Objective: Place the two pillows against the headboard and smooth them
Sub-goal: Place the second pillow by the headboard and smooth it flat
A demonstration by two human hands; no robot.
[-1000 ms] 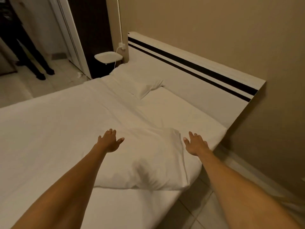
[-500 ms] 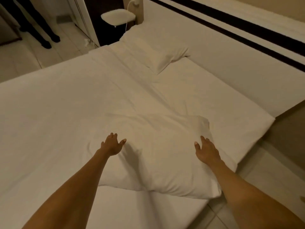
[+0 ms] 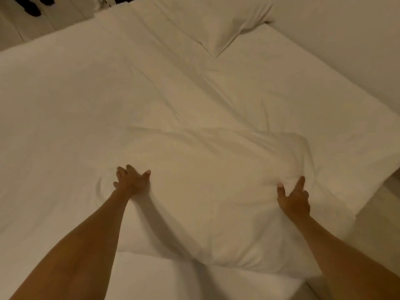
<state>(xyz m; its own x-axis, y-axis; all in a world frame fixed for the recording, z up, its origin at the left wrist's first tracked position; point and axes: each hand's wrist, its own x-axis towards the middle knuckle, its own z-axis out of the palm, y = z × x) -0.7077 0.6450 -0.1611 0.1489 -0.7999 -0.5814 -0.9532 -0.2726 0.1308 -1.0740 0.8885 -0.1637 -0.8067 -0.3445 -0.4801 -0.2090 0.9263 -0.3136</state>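
The near white pillow (image 3: 212,191) lies flat on the bed at its near right corner, away from the headboard. My left hand (image 3: 132,182) presses on its left edge with fingers spread, and the fabric creases around it. My right hand (image 3: 293,198) rests on its right side, thumb and forefinger apart, the other fingers curled. A second white pillow (image 3: 216,20) lies at the far end, touching the pale headboard (image 3: 346,44). Neither hand lifts anything.
The white sheet (image 3: 75,105) covers the whole bed with light wrinkles. The bed's right edge drops to a tiled floor (image 3: 378,215). At the top left, beyond the bed, a person's dark shoes (image 3: 32,7) stand on the floor.
The view has tilted down and moved closer to the bed. Both hands have come down from above the near pillow and now press on its left and right sides.
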